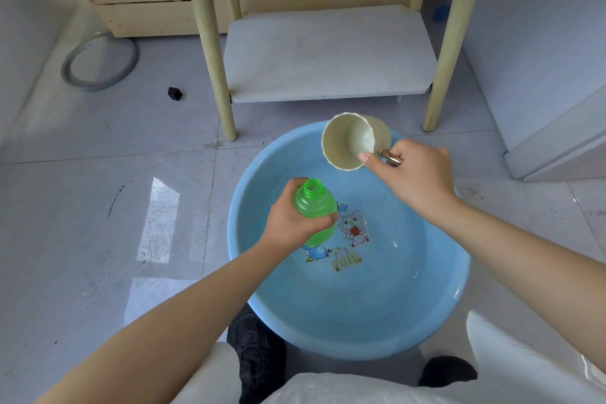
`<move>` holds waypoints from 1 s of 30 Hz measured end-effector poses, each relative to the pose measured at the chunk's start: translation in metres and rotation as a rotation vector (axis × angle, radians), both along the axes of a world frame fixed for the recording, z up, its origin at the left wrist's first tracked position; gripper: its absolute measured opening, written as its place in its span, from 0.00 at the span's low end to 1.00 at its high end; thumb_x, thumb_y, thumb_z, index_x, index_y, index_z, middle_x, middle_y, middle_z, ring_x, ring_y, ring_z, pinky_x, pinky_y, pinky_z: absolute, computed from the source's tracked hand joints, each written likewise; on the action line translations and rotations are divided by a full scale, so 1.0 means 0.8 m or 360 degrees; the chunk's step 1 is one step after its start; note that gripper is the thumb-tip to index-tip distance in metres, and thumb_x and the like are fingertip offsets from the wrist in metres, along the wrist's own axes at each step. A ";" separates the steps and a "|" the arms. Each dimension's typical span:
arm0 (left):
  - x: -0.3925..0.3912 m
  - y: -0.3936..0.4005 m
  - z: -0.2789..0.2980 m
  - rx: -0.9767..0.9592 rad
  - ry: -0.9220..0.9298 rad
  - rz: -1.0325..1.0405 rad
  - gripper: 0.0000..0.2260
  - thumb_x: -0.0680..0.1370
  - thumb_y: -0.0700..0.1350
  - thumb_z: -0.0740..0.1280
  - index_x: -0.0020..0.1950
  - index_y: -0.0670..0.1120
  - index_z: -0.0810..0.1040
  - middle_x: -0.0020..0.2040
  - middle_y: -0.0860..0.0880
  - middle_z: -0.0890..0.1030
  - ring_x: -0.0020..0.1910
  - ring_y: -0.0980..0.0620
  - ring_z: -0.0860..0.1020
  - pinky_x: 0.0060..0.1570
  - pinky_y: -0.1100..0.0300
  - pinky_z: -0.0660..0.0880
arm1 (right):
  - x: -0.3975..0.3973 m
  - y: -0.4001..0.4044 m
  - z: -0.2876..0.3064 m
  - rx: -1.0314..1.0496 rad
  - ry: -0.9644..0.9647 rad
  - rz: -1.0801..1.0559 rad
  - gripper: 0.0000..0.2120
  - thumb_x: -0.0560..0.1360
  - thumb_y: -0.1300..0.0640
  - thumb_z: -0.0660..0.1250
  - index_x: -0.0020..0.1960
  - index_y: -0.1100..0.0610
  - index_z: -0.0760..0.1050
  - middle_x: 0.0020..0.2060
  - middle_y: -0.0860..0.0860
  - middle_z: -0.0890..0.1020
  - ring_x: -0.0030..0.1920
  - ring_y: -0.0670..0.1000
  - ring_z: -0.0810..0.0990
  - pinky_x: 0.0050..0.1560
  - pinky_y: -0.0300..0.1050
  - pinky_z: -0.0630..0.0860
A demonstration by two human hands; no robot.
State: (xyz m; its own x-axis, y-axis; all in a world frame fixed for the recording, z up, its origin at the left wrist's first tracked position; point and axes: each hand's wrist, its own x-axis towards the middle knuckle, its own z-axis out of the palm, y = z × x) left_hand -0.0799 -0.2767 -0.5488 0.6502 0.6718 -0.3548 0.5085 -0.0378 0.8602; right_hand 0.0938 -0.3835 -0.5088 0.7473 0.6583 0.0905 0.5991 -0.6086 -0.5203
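A blue plastic basin point(360, 321) stands on the floor in front of me, with cartoon pictures on its bottom and clear water in it. My left hand point(292, 220) grips an uncapped green plastic bottle point(314, 203) above the basin's left part, mouth pointing up. My right hand point(413, 174) holds a cream cup point(347, 141) by its handle over the basin's far rim. The cup is tipped on its side with its opening facing left toward me, above and to the right of the bottle's mouth.
A small table with pale wooden legs point(213, 52) and a white lower shelf point(328, 52) stands just behind the basin. A grey ring point(70, 75) and a small black block point(174, 93) lie on the tiled floor at left. My dark shoes point(259, 354) flank the basin's near edge.
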 end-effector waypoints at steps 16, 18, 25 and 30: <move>-0.006 0.001 -0.002 -0.0013 0.0038 -0.0006 0.26 0.66 0.47 0.79 0.57 0.57 0.68 0.47 0.62 0.76 0.46 0.65 0.75 0.40 0.73 0.69 | 0.015 -0.027 -0.075 -0.1226 -0.0867 0.0705 0.23 0.74 0.43 0.63 0.52 0.63 0.76 0.40 0.55 0.82 0.49 0.54 0.75 0.57 0.46 0.57; -0.007 0.001 -0.002 -0.0018 0.0037 -0.0001 0.26 0.66 0.46 0.79 0.57 0.57 0.69 0.47 0.62 0.76 0.45 0.65 0.75 0.39 0.74 0.70 | 0.012 -0.029 -0.077 -0.1172 -0.0816 0.0717 0.22 0.77 0.43 0.58 0.56 0.62 0.73 0.46 0.54 0.81 0.54 0.54 0.72 0.60 0.44 0.57; -0.008 0.001 -0.003 -0.0014 0.0041 -0.0001 0.26 0.66 0.46 0.78 0.57 0.57 0.69 0.46 0.62 0.76 0.45 0.66 0.75 0.37 0.77 0.69 | 0.006 -0.024 -0.067 -0.0960 -0.0187 0.0255 0.20 0.73 0.34 0.60 0.39 0.50 0.70 0.32 0.46 0.77 0.39 0.51 0.69 0.51 0.45 0.59; -0.008 0.001 -0.004 0.0001 0.0047 -0.0005 0.26 0.66 0.47 0.79 0.57 0.58 0.69 0.47 0.61 0.76 0.46 0.64 0.75 0.41 0.72 0.70 | 0.011 -0.017 -0.042 -0.0737 0.0469 -0.0068 0.27 0.72 0.36 0.63 0.28 0.54 0.59 0.24 0.49 0.65 0.29 0.51 0.67 0.41 0.47 0.60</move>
